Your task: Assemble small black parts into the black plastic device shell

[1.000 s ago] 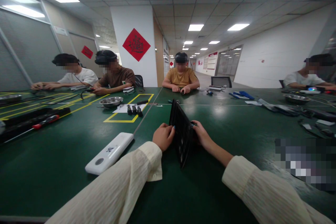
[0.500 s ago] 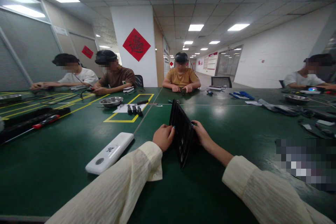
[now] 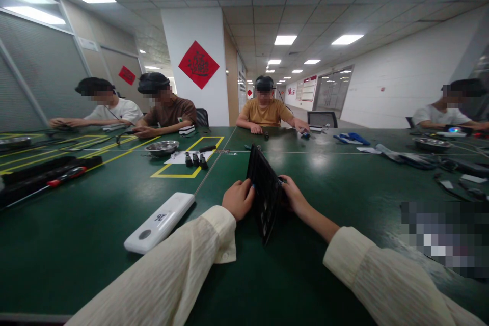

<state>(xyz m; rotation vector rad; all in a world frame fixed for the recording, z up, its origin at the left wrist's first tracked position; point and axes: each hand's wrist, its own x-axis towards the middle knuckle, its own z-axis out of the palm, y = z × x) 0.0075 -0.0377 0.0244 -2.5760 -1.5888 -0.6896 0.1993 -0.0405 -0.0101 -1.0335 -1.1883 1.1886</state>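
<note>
A thin black rectangular panel (image 3: 263, 196) stands on edge, tilted, above the green table (image 3: 160, 285) straight ahead of me. Its kind is not clear; its near face shows recesses and a few lighter patches. My left hand (image 3: 240, 199) is closed at the panel's left side, thumb against the near face, with a tiny bluish spot by the thumb tip. From the right, my right hand (image 3: 295, 196) grips the panel's other side, its fingertips partly hidden behind it. Left of my left forearm lies a white oblong device (image 3: 160, 223) marked 26.
A metal bowl (image 3: 162, 148) and several black parts (image 3: 196, 160) are near a yellow taped rectangle (image 3: 175, 176). Far left lies a red-handled screwdriver (image 3: 66, 177). Blue cloth-like items (image 3: 351, 138) and cables are to the right. Co-workers sit around the table, one directly opposite (image 3: 265, 109).
My hands and the panel have hardly moved. The co-worker opposite has stretched one arm out toward a small dark object on the table. At far left, another person's hands have shifted slightly.
</note>
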